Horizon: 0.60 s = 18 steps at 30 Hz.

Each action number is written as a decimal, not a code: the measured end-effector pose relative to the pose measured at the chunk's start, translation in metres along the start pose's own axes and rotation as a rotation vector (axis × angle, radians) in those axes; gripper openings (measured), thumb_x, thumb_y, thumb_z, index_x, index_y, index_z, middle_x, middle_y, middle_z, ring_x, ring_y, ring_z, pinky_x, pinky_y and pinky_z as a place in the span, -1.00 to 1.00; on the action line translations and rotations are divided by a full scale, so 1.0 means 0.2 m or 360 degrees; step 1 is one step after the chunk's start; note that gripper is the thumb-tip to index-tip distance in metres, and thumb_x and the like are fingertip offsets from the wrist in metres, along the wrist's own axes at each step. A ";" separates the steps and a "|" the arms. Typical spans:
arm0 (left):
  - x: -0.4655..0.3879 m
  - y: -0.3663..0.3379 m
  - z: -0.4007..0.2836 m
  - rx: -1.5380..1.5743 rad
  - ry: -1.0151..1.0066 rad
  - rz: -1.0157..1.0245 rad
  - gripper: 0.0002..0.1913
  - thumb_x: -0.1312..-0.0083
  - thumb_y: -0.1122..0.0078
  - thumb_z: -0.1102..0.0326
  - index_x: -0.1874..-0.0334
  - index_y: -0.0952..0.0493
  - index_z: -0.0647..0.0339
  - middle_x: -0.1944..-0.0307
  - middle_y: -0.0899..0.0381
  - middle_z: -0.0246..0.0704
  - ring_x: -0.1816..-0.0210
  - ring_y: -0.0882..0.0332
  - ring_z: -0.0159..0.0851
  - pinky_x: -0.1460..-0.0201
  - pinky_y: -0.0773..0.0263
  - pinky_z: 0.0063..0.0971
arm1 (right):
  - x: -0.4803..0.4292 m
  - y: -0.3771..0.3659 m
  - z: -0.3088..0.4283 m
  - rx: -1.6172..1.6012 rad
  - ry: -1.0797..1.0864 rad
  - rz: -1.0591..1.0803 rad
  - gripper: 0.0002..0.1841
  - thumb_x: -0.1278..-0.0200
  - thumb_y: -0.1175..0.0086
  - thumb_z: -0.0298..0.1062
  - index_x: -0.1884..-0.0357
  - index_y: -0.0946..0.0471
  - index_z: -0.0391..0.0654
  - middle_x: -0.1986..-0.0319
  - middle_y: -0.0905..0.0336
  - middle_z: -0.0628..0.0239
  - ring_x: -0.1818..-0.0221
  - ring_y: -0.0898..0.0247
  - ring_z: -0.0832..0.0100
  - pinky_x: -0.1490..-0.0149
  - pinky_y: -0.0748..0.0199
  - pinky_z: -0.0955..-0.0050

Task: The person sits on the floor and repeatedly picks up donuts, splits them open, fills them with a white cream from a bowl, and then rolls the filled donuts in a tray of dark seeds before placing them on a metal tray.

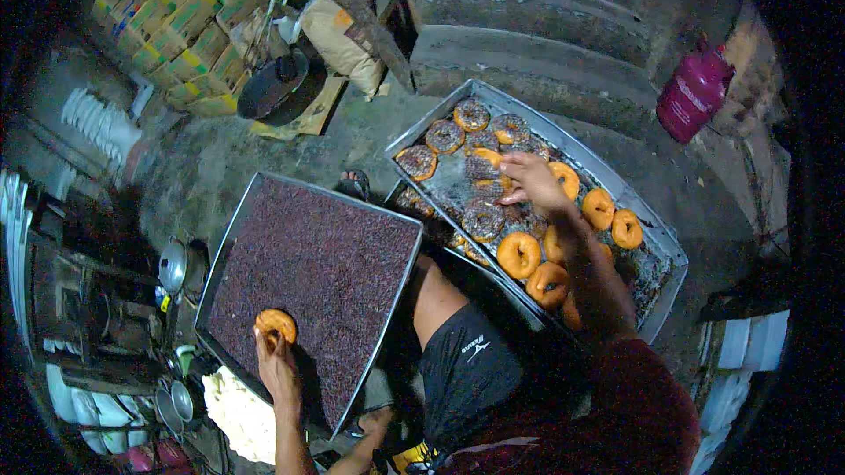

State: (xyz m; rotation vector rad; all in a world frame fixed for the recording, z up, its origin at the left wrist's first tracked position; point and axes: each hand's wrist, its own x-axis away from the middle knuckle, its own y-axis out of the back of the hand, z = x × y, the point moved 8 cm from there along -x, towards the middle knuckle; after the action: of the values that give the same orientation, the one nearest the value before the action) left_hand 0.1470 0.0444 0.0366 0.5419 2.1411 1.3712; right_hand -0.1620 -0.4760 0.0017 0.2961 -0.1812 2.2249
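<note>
My left hand [276, 356] grips a plain ring doughnut [276, 324] at the near left part of a square metal tray [317, 244] filled with dark chocolate sprinkles. On the right, my right hand [531, 179] reaches over a long metal tray [561, 122], its fingers at a sprinkle-coated doughnut [485, 164]; whether they grip it is unclear. Several coated doughnuts [445, 137] lie around the far left part of that tray. Plain doughnuts [518, 255] lie nearer me and to the right, some partly hidden by my forearm.
Beneath the long tray, another tray [488, 273] holds coated doughnuts. White cream-like stuff [237, 415] lies beside the sprinkle tray. Beyond are a dark basin [280, 89], a paper sack [340, 46], stacked cartons [178, 26], concrete steps [528, 46] and a magenta gas cylinder [694, 93].
</note>
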 end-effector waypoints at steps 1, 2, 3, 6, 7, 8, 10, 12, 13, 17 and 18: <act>0.00 0.01 0.02 0.0132 0.0092 0.0023 -0.74 -0.38 -0.09 0.48 -0.03 -0.65 0.37 -0.27 -0.41 0.09 -0.25 -0.45 0.17 -0.32 -0.41 -0.18 | -0.01 0.16 -0.07 0.0222 0.0013 -0.0068 -0.69 -0.39 -0.18 -0.14 0.03 -0.57 -0.16 0.22 -0.51 0.31 0.09 -0.54 0.35 0.25 -0.76 0.23; -0.01 0.03 -0.03 0.0060 0.0009 -0.0023 -0.76 -0.37 -0.10 0.48 -0.01 -0.65 0.39 -0.19 -0.47 0.07 -0.17 -0.50 0.15 -0.27 -0.43 -0.18 | -0.02 0.31 -0.19 0.0328 -0.0134 -0.0177 -0.70 -0.39 -0.18 -0.15 0.07 -0.57 -0.20 0.25 -0.53 0.31 0.15 -0.56 0.35 0.30 -0.76 0.23; -0.03 0.07 -0.08 -0.0272 -0.0139 -0.0027 -0.77 -0.36 -0.12 0.49 0.02 -0.65 0.42 -0.09 -0.52 0.03 -0.08 -0.55 0.12 -0.20 -0.46 -0.20 | -0.04 0.43 -0.28 0.0391 -0.0188 -0.0224 -0.70 -0.39 -0.17 -0.15 0.12 -0.57 -0.23 0.27 -0.55 0.30 0.22 -0.58 0.35 0.35 -0.75 0.23; -0.15 0.16 -0.12 0.0655 0.0331 -0.0089 -0.76 -0.43 -0.14 0.42 -0.01 -0.62 0.46 0.17 -0.60 -0.23 0.15 -0.60 -0.25 -0.02 -0.48 -0.39 | -0.06 0.44 -0.30 0.0506 0.0668 0.0254 -0.69 -0.37 -0.10 -0.17 0.06 -0.56 -0.22 0.22 -0.57 0.25 0.22 -0.56 0.32 0.33 -0.76 0.20; -0.20 0.18 -0.16 0.0841 0.0510 -0.0054 -0.76 -0.45 -0.15 0.41 -0.02 -0.62 0.45 0.22 -0.62 -0.30 0.17 -0.59 -0.33 0.00 -0.48 -0.45 | -0.06 0.45 -0.35 0.0496 0.0655 0.0287 -0.70 -0.37 -0.08 -0.17 0.07 -0.56 -0.21 0.23 -0.57 0.24 0.23 -0.56 0.30 0.32 -0.76 0.17; -0.22 0.19 -0.27 0.1208 0.0459 -0.0119 -0.76 -0.45 -0.15 0.40 -0.04 -0.63 0.42 0.20 -0.67 -0.37 0.15 -0.58 -0.43 0.03 -0.47 -0.54 | -0.09 0.51 -0.49 0.0425 0.0183 0.0110 -0.72 -0.36 -0.06 -0.19 0.13 -0.57 -0.21 0.27 -0.58 0.24 0.26 -0.57 0.28 0.31 -0.76 0.13; -0.28 0.12 -0.49 0.1638 0.0535 0.0036 -0.74 -0.46 -0.14 0.40 -0.06 -0.62 0.42 0.14 -0.68 -0.35 0.14 -0.58 -0.44 0.03 -0.47 -0.56 | -0.08 0.58 -0.64 0.0424 -0.0293 -0.0080 -0.75 -0.33 0.01 -0.26 0.34 -0.57 -0.25 0.48 -0.56 0.19 0.45 -0.55 0.13 0.33 -0.69 0.05; -0.35 0.02 -0.75 0.1769 0.0581 0.0221 -0.73 -0.45 -0.15 0.39 -0.09 -0.61 0.41 0.10 -0.69 -0.33 0.13 -0.60 -0.43 0.03 -0.48 -0.55 | -0.07 0.63 -0.49 0.1237 0.0286 -0.0386 -0.73 -0.30 -0.04 -0.24 0.37 -0.57 -0.27 0.52 -0.57 0.14 0.50 -0.52 0.05 0.35 -0.60 0.00; -0.42 -0.04 -0.91 0.1813 0.0403 0.0329 -0.71 -0.44 -0.16 0.38 -0.11 -0.61 0.40 0.10 -0.69 -0.32 0.12 -0.61 -0.42 0.03 -0.50 -0.53 | -0.06 0.67 -0.42 0.1600 0.0532 -0.0663 -0.72 -0.27 -0.11 -0.21 0.38 -0.57 -0.28 0.52 -0.59 0.09 0.50 -0.52 0.00 0.34 -0.51 -0.03; -0.72 -0.55 -1.38 0.1907 0.0416 0.0864 -0.69 -0.39 -0.21 0.33 -0.09 -0.59 0.38 0.13 -0.70 -0.30 0.13 -0.66 -0.32 0.11 -0.59 -0.36 | -0.15 0.86 -0.38 0.2489 0.0930 -0.1063 -0.58 -0.13 -0.30 -0.04 0.33 -0.59 -0.29 0.47 -0.64 -0.04 0.39 -0.57 -0.10 0.23 -0.49 -0.05; -0.80 -0.68 -1.45 0.1788 0.0415 0.0923 -0.71 -0.39 -0.21 0.35 -0.06 -0.60 0.38 0.16 -0.70 -0.30 0.17 -0.66 -0.32 0.15 -0.59 -0.37 | -0.26 1.00 -0.51 0.2238 0.0242 -0.0982 -0.47 -0.03 -0.37 0.03 0.26 -0.59 -0.32 0.42 -0.65 -0.07 0.27 -0.60 -0.09 0.13 -0.51 -0.07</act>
State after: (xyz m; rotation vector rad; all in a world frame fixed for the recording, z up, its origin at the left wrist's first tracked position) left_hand 0.0818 -0.3084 0.0465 1.5496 3.0029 0.2986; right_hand -0.3033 -0.6150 -0.1166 0.7724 1.4038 1.3952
